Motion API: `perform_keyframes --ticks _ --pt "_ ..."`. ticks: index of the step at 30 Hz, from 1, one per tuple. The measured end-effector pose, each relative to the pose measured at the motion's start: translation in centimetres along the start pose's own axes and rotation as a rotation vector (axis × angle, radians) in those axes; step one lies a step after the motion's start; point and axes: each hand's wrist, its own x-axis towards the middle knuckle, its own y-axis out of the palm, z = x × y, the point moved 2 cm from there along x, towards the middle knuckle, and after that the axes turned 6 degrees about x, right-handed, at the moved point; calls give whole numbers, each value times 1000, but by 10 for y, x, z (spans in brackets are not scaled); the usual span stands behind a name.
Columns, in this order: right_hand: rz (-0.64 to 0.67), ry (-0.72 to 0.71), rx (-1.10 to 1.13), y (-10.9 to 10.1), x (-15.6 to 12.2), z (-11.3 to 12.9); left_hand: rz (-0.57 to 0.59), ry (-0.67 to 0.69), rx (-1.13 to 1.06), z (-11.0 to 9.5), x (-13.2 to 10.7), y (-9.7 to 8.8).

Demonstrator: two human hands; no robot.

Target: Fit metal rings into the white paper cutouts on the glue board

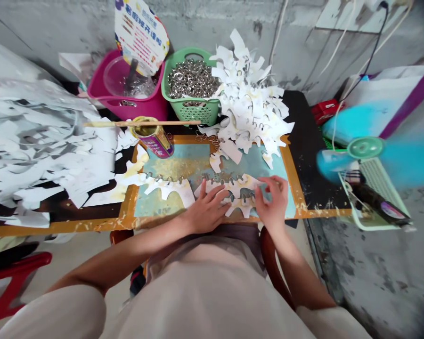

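Note:
My left hand (210,209) lies with its fingers apart over white cut-out strips on the table mat. A scalloped white strip (237,186) with metal rings along its upper edge runs between my hands. My right hand (273,202) is at that strip's right end, its thumb and forefinger apart. Another ringed white strip (242,207) lies just below, partly hidden by my left fingers. To the left, a further white strip (169,188) carries several rings. Loose metal rings (208,137) lie beyond my hands.
A green basket (194,110) holds many metal rings, beside a magenta basket (127,106). A stick (176,123) rests across a tin (155,141). White cut pieces pile at back (250,99) and left (49,155). A blurred blue fan (365,147) stands right.

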Motion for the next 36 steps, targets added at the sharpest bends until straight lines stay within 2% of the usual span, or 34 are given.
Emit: perform_keyframes --ticks 1,4,5,7,8,10,15,18,21,23,26,28,32,34,36 --pt "109 -71 -44 4 13 2 -13 -19 15 -2 -2 0" --pt "578 -306 -85 28 41 6 -40 -66 62 -6 -8 0" --pt "685 -356 -114 36 46 6 -41 -85 74 -7 -10 1" --pt "823 -384 -174 50 56 6 -34 -118 84 -9 -14 1" --pt "846 -371 -208 55 60 5 -26 -129 83 -10 -15 2" --pt "795 -321 -285 58 70 2 -15 -148 76 -11 -17 2" --pt "485 -182 -502 48 93 -7 47 -109 47 -12 -17 2" --pt "372 -134 -393 34 92 -15 92 -61 26 -8 -16 0" --pt "286 -207 -194 12 75 -18 97 -29 37 -5 -16 -4" --pt "318 -279 -109 -3 56 -18 84 -2 64 -4 -17 -6" --pt "513 -334 16 -17 21 -18 72 21 96 -4 -17 -9" --pt "594 -330 22 -20 2 -21 67 21 99 -3 -18 -11" --pt "598 -307 -21 -18 -18 -28 37 43 -9 3 -19 -19" --pt "582 -308 -32 -17 -20 -28 -74 -60 -135 11 -15 -26" --pt "569 -324 -55 -16 -20 -27 -266 -240 -187 20 -7 -32"
